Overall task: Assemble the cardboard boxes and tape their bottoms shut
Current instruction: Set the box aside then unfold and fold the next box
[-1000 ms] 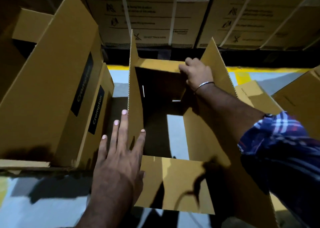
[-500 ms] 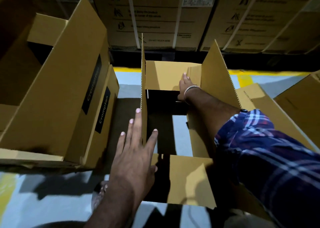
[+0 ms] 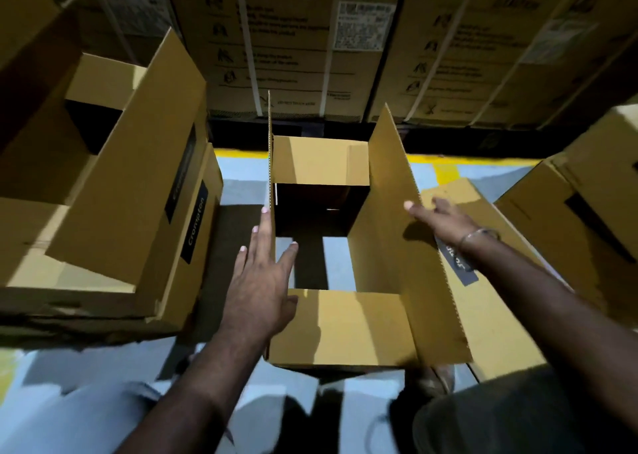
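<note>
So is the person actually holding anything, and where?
Nothing is gripped. The left hand lies flat against the open box's left flap; the right hand reaches past the right flap.

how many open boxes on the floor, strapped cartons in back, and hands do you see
Open cardboard boxes on the floor: 4 (centre box, left box, right box, far-right box)
Strapped cartons stacked behind, at least partly in view: 3 (middle carton)
Hands: 2 (left hand, right hand)
Total: 9
</note>
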A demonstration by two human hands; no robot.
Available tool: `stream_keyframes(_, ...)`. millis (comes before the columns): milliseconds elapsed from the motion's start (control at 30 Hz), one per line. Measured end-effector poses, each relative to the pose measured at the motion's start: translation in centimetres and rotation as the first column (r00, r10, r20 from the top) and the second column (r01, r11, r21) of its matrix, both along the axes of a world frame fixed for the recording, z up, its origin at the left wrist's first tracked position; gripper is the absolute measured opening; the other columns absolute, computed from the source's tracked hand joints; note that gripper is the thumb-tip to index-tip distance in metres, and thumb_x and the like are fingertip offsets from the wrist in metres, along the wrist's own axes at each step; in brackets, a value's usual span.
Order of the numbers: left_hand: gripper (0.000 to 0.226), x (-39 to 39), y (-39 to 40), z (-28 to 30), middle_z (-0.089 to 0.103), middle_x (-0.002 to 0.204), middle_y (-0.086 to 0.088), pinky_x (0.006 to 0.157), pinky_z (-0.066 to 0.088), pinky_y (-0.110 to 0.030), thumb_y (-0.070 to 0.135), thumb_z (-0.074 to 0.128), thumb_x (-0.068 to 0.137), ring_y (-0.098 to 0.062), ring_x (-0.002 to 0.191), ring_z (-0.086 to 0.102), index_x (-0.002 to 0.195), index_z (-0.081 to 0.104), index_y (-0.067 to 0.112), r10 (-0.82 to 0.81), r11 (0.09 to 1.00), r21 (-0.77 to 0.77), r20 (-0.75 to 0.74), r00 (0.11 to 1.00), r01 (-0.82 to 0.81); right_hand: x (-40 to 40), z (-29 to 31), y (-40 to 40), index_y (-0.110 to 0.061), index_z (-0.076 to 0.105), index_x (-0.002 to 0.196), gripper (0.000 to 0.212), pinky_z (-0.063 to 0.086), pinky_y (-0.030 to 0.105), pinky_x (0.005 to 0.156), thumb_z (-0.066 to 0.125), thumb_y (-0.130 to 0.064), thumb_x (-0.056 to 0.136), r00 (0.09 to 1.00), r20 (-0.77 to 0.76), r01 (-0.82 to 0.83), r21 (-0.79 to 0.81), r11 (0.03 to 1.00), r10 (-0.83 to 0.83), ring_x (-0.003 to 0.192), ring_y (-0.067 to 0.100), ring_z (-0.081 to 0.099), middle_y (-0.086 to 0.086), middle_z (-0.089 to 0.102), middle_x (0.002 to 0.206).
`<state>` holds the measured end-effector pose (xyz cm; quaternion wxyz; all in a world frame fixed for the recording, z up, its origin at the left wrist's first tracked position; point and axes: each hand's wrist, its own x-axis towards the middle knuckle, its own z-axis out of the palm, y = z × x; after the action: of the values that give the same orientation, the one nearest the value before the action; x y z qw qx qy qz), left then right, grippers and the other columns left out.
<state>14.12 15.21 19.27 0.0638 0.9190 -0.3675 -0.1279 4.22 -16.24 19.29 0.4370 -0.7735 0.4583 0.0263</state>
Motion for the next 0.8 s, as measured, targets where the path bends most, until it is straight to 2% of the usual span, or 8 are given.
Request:
stream_keyframes(100, 0.092, -0.7, -0.3, 0.5, -0.051, 0.158, 0.000, 0.126, 0.021, -0.044, 0.036, 0.082, 0.088, -0.034, 0.160, 0.003, 0.163, 0.028, 0.036, 0.028, 0.998, -0.048, -0.051, 0.998, -0.031, -0.8, -2.8, 3.6, -0.037, 0.051, 0.143, 0.080, 0.056, 0.046, 0.093, 0.079, -0.068, 0.075, 0.973, 0.227, -0.010, 0.258, 0.966, -0.051, 0.123, 0.029, 0.061, -0.003, 0.062, 0.139)
stream_keyframes(200, 0.092, -0.8, -0.8, 0.5, -0.053, 0.155, 0.010, 0.121, 0.034, -0.047, 0.032, 0.084, 0.086, -0.037, 0.159, 0.013, 0.161, 0.031, 0.040, 0.074, 0.991, -0.105, -0.122, 0.990, -0.087, 1.0, -3.6, 6.3, -0.029, 0.023, 0.161, 0.081, 0.042, 0.038, 0.111, 0.069, -0.042, 0.095, 0.953, 0.302, -0.012, 0.072, 0.997, -0.010, 0.142, 0.025, 0.045, -0.001, 0.046, 0.156)
stream_keyframes(300, 0.090, -0.7, -1.0, -0.1, -0.053, 0.154, 0.018, 0.116, 0.045, -0.051, 0.029, 0.086, 0.084, -0.035, 0.158, 0.020, 0.159, 0.037, 0.041, 0.084, 0.979, -0.166, -0.194, 0.977, -0.117, 2.0, -4.6, 8.0, -0.024, 0.003, 0.164, 0.085, 0.032, 0.045, 0.120, 0.059, -0.031, 0.100, 0.975, 0.174, -0.108, -0.151, 0.983, 0.134, 0.152, 0.030, 0.029, 0.007, 0.021, 0.169)
stream_keyframes(400, 0.087, -0.5, -0.8, -0.6, -0.049, 0.156, 0.020, 0.111, 0.050, -0.050, 0.028, 0.083, 0.088, -0.028, 0.157, 0.023, 0.160, 0.036, 0.039, 0.035, 0.965, -0.246, -0.210, 0.977, -0.088, 3.3, -7.6, 11.0, -0.023, -0.011, 0.163, 0.090, 0.006, 0.062, 0.123, 0.048, -0.051, 0.101, 0.926, -0.138, -0.375, -0.227, 0.899, 0.352, 0.157, 0.029, -0.015, 0.012, -0.019, 0.169)
stream_keyframes(467, 0.087, -0.4, -0.7, -0.7, -0.045, 0.158, 0.022, 0.110, 0.049, -0.046, 0.024, 0.077, 0.093, -0.018, 0.158, 0.019, 0.163, 0.028, 0.039, 0.016, 0.951, -0.297, -0.220, 0.975, -0.082, 3.3, -10.8, 12.5, -0.027, -0.009, 0.163, 0.080, -0.008, 0.063, 0.119, 0.031, -0.061, 0.102, 0.831, -0.325, -0.538, -0.261, 0.801, 0.452, 0.152, 0.026, -0.030, 0.011, -0.030, 0.166)
stream_keyframes(533, 0.088, -0.2, -0.6, -0.9, -0.042, 0.159, 0.025, 0.111, 0.040, -0.042, 0.022, 0.071, 0.098, -0.003, 0.153, 0.006, 0.165, 0.016, 0.042, -0.012, 0.934, -0.349, -0.239, 0.971, -0.074, 2.8, -12.8, 11.8, -0.030, 0.000, 0.164, 0.068, -0.006, 0.058, 0.121, 0.025, -0.053, 0.105, 0.782, -0.376, -0.615, -0.341, 0.711, 0.496, 0.155, 0.021, -0.025, 0.007, -0.023, 0.169)
stream_keyframes(667, 0.084, 0.2, -0.1, -1.2, -0.026, 0.165, 0.030, 0.107, 0.027, -0.035, 0.030, 0.062, 0.103, 0.008, 0.149, 0.005, 0.164, 0.005, 0.045, -0.074, 0.874, -0.478, -0.310, 0.948, -0.088, 2.2, -12.7, 7.2, -0.045, 0.026, 0.158, 0.055, 0.006, 0.050, 0.119, 0.033, -0.027, 0.106, 0.778, -0.243, -0.620, -0.454, 0.640, 0.580, 0.157, 0.006, 0.001, -0.012, 0.008, 0.171)
stream_keyframes(800, 0.079, -0.6, -1.3, -1.1, -0.015, 0.165, 0.037, 0.118, 0.023, -0.041, 0.051, 0.052, 0.104, 0.014, 0.151, 0.003, 0.162, -0.003, 0.052, -0.130, 0.798, -0.579, -0.438, 0.890, -0.169, 0.2, -13.2, 5.4, -0.046, 0.021, 0.159, 0.056, 0.004, 0.059, 0.120, 0.037, -0.032, 0.107, 0.854, -0.154, -0.494, -0.542, 0.680, 0.497, 0.157, 0.007, -0.009, -0.015, -0.002, 0.171)
